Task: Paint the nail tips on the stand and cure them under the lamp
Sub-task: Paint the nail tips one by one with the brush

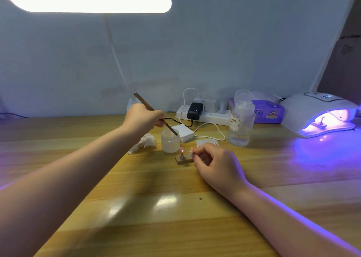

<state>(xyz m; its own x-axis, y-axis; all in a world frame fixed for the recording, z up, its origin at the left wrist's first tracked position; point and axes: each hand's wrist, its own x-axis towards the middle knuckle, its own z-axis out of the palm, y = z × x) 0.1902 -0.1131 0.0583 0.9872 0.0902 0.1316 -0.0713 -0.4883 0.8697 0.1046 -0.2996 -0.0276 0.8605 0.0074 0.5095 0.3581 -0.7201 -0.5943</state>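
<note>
My left hand [143,118] grips a thin brown brush [151,109], whose tip dips into a small frosted jar [170,141]. Just right of the jar stands a small wooden stand [182,160] with a pink nail tip [181,150] on a metal peg. My right hand [214,163] pinches a second peg with a pink nail tip [192,150] at the stand's right side. At the far right the white curing lamp [316,114] glows violet, with another stand [320,124] inside it.
A crumpled tissue [145,142] lies left of the jar. Behind are a white box [183,132], a clear pump bottle [241,120], a power strip [205,114] with plugs and cables, and a purple tissue pack [268,112]. A desk lamp bar [88,2] shines overhead.
</note>
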